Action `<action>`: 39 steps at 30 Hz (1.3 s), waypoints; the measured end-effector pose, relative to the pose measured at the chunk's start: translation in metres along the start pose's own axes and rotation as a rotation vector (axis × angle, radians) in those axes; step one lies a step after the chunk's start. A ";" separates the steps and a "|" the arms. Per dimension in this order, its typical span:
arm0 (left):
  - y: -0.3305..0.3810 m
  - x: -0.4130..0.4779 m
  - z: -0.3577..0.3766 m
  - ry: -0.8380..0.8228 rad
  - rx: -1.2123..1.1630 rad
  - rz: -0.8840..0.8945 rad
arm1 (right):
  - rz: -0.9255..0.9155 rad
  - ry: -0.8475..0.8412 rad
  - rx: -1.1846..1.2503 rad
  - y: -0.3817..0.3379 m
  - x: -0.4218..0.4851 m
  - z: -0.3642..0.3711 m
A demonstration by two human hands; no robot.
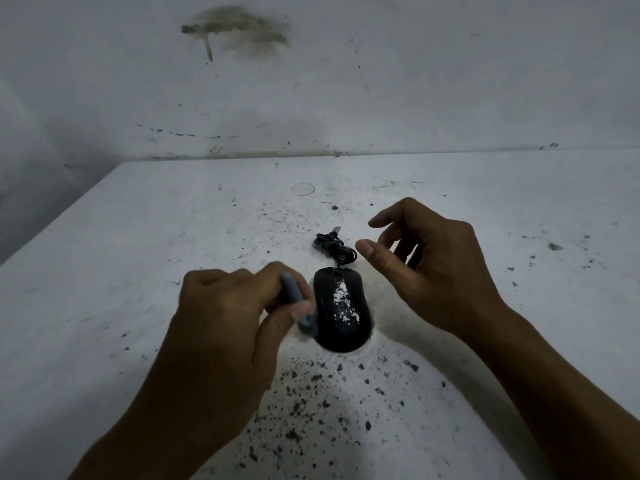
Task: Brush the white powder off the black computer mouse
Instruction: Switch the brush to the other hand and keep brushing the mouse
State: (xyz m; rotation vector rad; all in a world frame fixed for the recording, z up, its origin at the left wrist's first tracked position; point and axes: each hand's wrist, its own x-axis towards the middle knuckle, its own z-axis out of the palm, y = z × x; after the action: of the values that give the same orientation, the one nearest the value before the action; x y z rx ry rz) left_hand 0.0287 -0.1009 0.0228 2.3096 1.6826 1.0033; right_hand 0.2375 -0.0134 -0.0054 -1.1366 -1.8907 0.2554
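Note:
The black computer mouse [341, 311] lies on the white table [138, 237], with a patch of white powder [343, 301] down the middle of its back. Its bundled black cable [334, 247] rests just behind it. My left hand [228, 317] grips a small grey brush [298, 306], whose dark bristle end touches the mouse's left side. Above and to the right of the mouse, my right hand [433, 261] hovers with fingers spread, holding nothing.
Dark specks and crumbs [311, 393] are scattered over the table in front of the mouse and around it. A stained white wall [242, 32] rises behind the table's far edge. The table's left edge [59, 216] runs diagonally.

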 end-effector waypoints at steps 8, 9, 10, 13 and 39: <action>0.005 0.044 0.023 0.179 -0.364 -0.177 | -0.001 0.000 -0.012 -0.001 0.001 0.000; 0.004 0.046 0.030 0.160 -0.375 -0.205 | 0.001 0.004 -0.010 -0.001 0.001 -0.001; 0.004 0.046 0.034 0.142 -0.377 -0.225 | 0.003 0.006 -0.009 -0.001 0.001 -0.001; -0.005 0.040 0.031 0.121 -0.241 -0.208 | 0.002 0.008 -0.010 0.000 0.001 -0.002; -0.013 0.045 0.020 0.225 0.066 -0.088 | 0.008 0.009 -0.009 0.002 0.002 -0.002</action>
State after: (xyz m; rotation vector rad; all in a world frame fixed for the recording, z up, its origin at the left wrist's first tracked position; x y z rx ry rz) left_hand 0.0377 -0.0507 0.0212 2.2098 1.9090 1.2478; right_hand 0.2399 -0.0115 -0.0044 -1.1503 -1.8811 0.2457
